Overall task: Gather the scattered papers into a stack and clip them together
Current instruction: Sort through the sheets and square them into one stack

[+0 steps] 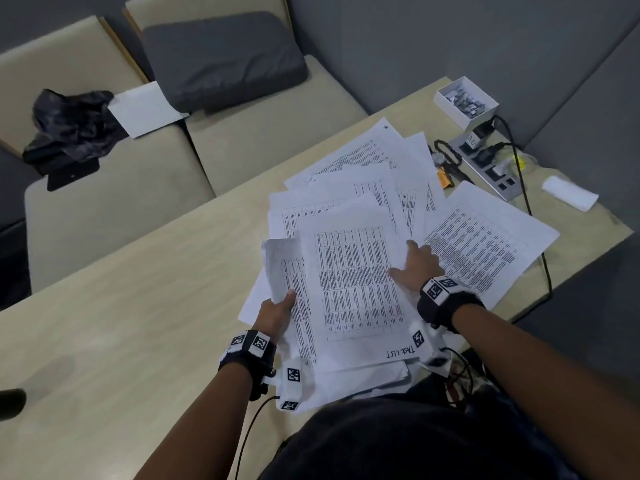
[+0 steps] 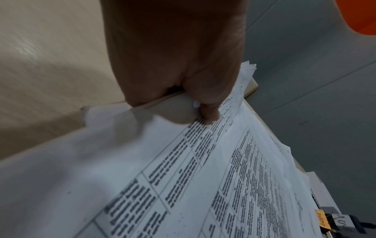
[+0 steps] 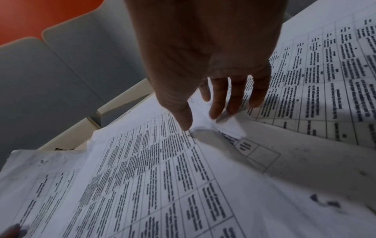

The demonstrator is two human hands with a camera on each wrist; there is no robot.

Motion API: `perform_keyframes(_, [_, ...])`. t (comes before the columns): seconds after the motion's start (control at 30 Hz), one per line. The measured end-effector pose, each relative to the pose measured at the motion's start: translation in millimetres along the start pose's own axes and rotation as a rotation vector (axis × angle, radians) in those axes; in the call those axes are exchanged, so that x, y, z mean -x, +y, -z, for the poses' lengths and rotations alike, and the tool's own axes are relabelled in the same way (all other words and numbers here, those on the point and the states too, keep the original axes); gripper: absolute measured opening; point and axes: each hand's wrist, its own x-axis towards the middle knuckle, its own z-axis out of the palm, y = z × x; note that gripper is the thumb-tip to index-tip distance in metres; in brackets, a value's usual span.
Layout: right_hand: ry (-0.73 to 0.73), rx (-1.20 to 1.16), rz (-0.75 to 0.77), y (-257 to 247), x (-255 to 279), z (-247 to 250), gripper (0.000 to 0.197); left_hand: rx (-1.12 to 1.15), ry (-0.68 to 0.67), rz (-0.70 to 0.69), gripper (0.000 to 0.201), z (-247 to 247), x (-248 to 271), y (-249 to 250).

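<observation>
Several printed sheets with tables lie fanned over the right half of the table (image 1: pixel 138 306). A partly gathered stack of papers (image 1: pixel 356 292) sits nearest me, topped by a sheet marked "TASK LIST". My left hand (image 1: pixel 277 308) grips the stack's left edge, thumb on top (image 2: pixel 209 116), and that edge curls upward. My right hand (image 1: pixel 417 266) hovers over the stack's right side with straight, spread fingers (image 3: pixel 217 103), the tips at the paper (image 3: pixel 162 169). More loose sheets (image 1: pixel 485 244) lie to the right and behind. A white box of clips (image 1: pixel 465 98) stands at the far right corner.
A power strip (image 1: pixel 488 161) with plugs and a black cable lies by the clip box, near a folded white cloth (image 1: pixel 569 194). Beige sofa seats (image 1: pixel 114 188) on the left hold a grey cushion, a sheet (image 1: pixel 145 109) and a black bag (image 1: pixel 72 126).
</observation>
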Motion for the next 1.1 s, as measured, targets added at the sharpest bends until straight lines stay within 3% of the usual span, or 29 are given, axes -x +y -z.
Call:
perform_keyframes(0.2, [0.011, -0.179, -0.004, 3, 4, -3, 0.054, -0.013, 0.003, 0.021, 0.04, 1, 1, 2])
perform_keyframes(0.33, [0.109, -0.051, 0.0, -1, 10, -6, 0.062, -0.003, -0.006, 0.016, 0.048, 0, -3, -1])
perform_keyframes(0.47, [0.0, -0.062, 0.078, -2, 13, -13, 0.082, -0.002, -0.005, 0.028, 0.055, 0, -6, -2])
perform_keyframes(0.67, [-0.131, -0.279, 0.199, -8, 32, -38, 0.071, 0.159, -0.085, 0.07, 0.083, -2, -13, -4])
perform_keyframes(0.8, [-0.227, -0.242, 0.274, -7, 40, -40, 0.068, 0.071, -0.037, -0.078, 0.047, 1, -10, -4])
perform_keyframes(0.9, [-0.118, -0.311, 0.245, -3, 37, -24, 0.076, 0.099, -0.024, -0.216, 0.029, 5, 4, 11])
perform_keyframes(0.97, [-0.068, -0.516, 0.212, -6, 39, 3, 0.081, 0.142, -0.063, -0.301, 0.03, 13, 18, 33])
perform_keyframes(1.1, [-0.239, -0.978, 0.368, -37, 54, 69, 0.063, 0.192, -0.128, -0.504, 0.023, 32, 52, 92])
